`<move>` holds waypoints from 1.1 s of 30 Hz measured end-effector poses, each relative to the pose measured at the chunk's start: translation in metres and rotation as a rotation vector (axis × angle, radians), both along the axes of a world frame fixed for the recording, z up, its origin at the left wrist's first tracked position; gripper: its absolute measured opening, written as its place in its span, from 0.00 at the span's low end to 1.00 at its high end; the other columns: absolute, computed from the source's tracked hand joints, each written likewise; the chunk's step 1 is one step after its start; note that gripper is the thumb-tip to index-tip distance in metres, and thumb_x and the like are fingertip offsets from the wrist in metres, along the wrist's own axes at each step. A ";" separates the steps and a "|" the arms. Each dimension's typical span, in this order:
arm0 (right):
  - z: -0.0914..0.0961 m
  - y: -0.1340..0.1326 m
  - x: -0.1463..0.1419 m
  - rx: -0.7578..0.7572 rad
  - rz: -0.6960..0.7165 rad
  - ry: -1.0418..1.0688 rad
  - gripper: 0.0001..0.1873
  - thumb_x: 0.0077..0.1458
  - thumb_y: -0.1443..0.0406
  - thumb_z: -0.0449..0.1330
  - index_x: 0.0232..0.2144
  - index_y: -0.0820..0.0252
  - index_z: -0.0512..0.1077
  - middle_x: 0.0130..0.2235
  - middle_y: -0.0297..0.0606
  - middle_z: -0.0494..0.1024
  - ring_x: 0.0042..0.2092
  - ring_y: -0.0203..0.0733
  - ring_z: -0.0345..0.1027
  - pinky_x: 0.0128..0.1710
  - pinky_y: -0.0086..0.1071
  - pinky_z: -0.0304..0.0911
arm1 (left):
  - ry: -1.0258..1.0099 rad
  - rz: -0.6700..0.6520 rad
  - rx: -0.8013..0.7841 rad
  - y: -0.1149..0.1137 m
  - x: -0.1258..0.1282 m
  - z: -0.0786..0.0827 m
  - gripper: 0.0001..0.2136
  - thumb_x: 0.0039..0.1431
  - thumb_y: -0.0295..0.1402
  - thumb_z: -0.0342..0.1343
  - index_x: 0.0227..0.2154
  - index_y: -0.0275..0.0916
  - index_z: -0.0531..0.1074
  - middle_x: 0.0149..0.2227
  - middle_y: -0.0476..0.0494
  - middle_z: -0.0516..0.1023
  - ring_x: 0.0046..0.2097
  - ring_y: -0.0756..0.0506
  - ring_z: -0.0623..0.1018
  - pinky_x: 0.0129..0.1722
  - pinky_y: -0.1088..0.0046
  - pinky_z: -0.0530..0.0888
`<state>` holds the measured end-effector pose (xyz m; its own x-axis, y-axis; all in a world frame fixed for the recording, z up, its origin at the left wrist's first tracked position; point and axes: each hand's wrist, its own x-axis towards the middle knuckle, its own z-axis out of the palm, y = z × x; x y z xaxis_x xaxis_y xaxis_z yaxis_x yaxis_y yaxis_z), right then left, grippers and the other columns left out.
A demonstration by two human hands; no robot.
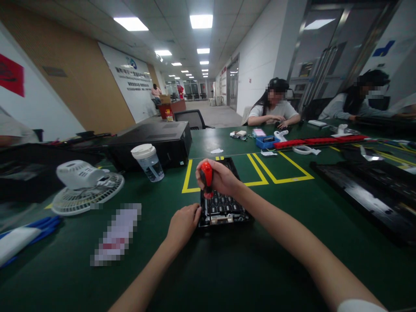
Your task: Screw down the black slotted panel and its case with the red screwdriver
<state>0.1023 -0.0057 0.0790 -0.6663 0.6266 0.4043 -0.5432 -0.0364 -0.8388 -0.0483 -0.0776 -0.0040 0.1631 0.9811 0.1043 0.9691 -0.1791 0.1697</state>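
Observation:
A screwdriver (207, 177) with a red and black handle stands nearly upright, with my right hand (222, 177) wrapped around it. Below it lies a black electronics casing (224, 203) with rows of rounded dark cells and a metal part near its front edge. The screwdriver's tip points at the casing's near left area; I cannot tell whether it touches a screw. At the casing's left edge my left hand (183, 223) is closed, gripping the rim with thumb and fingers. My right hand and the screwdriver hide part of the casing's far half.
Left on the green table (156, 260) are a lidded cup (147, 162), a white fan (86, 188), blue-and-white gloves (29, 236) and a large black case (156, 138). Black panels (354, 195) lie right. Across sits a person (274, 104) near a blue tray (266, 142).

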 end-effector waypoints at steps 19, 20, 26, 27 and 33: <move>0.001 0.034 -0.020 0.004 0.588 0.014 0.11 0.47 0.58 0.43 0.29 0.59 0.54 0.22 0.36 0.72 0.18 0.46 0.67 0.14 0.36 0.61 | 0.004 -0.011 0.009 0.002 0.000 0.000 0.15 0.63 0.37 0.38 0.42 0.42 0.69 0.41 0.45 0.77 0.42 0.46 0.76 0.38 0.73 0.66; 0.001 0.032 -0.021 0.007 0.605 0.039 0.10 0.47 0.59 0.43 0.29 0.59 0.55 0.20 0.34 0.70 0.16 0.43 0.64 0.12 0.33 0.59 | 0.001 -0.014 0.007 0.002 0.000 0.000 0.15 0.63 0.37 0.38 0.42 0.42 0.69 0.41 0.45 0.77 0.42 0.46 0.75 0.38 0.73 0.66; -0.004 0.028 -0.025 -0.015 0.605 0.076 0.12 0.50 0.59 0.42 0.25 0.61 0.59 0.17 0.31 0.64 0.12 0.32 0.52 0.12 0.26 0.51 | -0.004 -0.022 0.017 0.003 -0.002 -0.003 0.15 0.63 0.37 0.38 0.41 0.42 0.69 0.40 0.45 0.77 0.41 0.46 0.75 0.38 0.73 0.66; -0.005 0.028 -0.025 -0.014 0.601 0.078 0.13 0.50 0.59 0.42 0.25 0.61 0.59 0.17 0.30 0.64 0.12 0.31 0.52 0.12 0.25 0.51 | -0.005 -0.021 0.023 0.003 -0.002 -0.003 0.15 0.63 0.37 0.38 0.41 0.42 0.69 0.40 0.45 0.77 0.41 0.46 0.75 0.38 0.73 0.66; -0.003 0.021 -0.025 -0.018 0.559 0.049 0.17 0.53 0.57 0.41 0.25 0.63 0.62 0.17 0.29 0.62 0.12 0.30 0.52 0.12 0.24 0.50 | -0.003 -0.017 0.040 0.004 -0.003 -0.006 0.15 0.63 0.37 0.39 0.42 0.42 0.69 0.41 0.45 0.77 0.42 0.46 0.76 0.39 0.73 0.66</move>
<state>0.0769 0.0157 0.0761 -0.8798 0.1902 0.4356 -0.4753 -0.3438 -0.8098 -0.0509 -0.0738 -0.0102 0.1796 0.9732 0.1438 0.9653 -0.2025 0.1647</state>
